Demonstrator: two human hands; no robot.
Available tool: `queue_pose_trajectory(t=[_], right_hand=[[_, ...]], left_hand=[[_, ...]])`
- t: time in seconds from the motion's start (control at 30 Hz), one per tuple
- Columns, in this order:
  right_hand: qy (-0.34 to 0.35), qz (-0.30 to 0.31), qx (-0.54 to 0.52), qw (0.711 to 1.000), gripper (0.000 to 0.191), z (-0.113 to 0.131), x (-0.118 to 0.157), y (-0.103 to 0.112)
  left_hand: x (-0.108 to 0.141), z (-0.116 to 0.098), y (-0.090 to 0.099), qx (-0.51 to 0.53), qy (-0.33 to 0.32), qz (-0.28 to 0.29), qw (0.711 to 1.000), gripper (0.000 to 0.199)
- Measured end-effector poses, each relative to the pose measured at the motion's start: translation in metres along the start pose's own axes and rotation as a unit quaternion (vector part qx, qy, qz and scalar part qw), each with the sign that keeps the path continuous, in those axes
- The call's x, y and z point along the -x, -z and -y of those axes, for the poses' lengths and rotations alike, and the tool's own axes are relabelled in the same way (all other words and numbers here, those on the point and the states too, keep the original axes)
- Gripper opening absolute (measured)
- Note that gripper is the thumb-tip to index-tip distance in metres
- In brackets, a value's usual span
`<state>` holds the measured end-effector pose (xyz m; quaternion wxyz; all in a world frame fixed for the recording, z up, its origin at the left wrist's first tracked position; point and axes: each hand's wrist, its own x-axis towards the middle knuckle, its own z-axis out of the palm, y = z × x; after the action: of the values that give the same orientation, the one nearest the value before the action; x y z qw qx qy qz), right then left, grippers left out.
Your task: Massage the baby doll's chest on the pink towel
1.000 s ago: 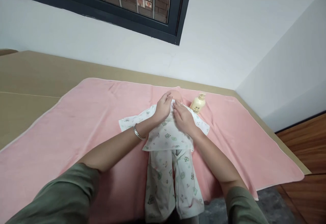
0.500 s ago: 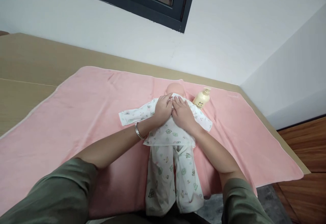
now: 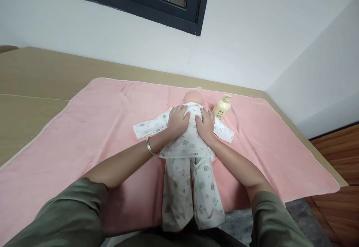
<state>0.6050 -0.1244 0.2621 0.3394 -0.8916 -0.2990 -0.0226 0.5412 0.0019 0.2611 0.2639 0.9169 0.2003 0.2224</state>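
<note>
1. a bald baby doll [image 3: 192, 137] lies stretched out on a pink blanket [image 3: 134, 97], its head [image 3: 193, 97] pointing away from the person and its legs towards them; which way it faces is hard to tell.
2. it wears a white long-sleeved shirt [image 3: 186, 149] with a small animal print and matching trousers [image 3: 207, 191], whose legs lie slightly apart and reach the near side of the table.
3. the left hand [image 3: 178, 121] rests palm down on the left part of the doll's upper body, fingers extended towards its shoulder, flat on the cloth rather than clenched.
4. the right hand [image 3: 206, 127] lies likewise on the right part, fingers extended and loosely spread, without grasping the cloth; the two thumbs angle towards each other with a strip of shirt between them.
5. the shirt's sleeves spread out to either side, past both hands.
6. a pale yellow pump bottle [image 3: 221, 107] is on the blanket just beyond the right hand, near the sleeve on that side.
7. a silver bangle [image 3: 150, 146] circles the left wrist, and green sleeves [image 3: 75, 209] cover the person's upper arms.
8. the blanket covers much of a wooden table [image 3: 42, 69], which stands against a white wall [image 3: 140, 45] below a dark-framed window [image 3: 179, 21].
</note>
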Motion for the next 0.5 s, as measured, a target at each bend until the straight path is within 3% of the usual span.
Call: queue_pose_trajectory(t=[0.23,0.4,0.5], right_hand=[[0.029,-0.007,0.008,1.0,0.048,0.016,-0.008,-0.01],[0.104,0.062,0.134,0.983,0.043,0.031,-0.017,0.005],[0.114,0.106,0.118,0.981,0.039,0.029,-0.027,0.014]], left_hand=[[-0.009,0.013,0.012,0.023,0.022,0.003,0.999,0.052],[-0.012,0.015,0.018,-0.006,0.044,0.014,0.999,0.049],[-0.008,0.015,0.015,-0.025,0.027,0.014,0.999,0.049]])
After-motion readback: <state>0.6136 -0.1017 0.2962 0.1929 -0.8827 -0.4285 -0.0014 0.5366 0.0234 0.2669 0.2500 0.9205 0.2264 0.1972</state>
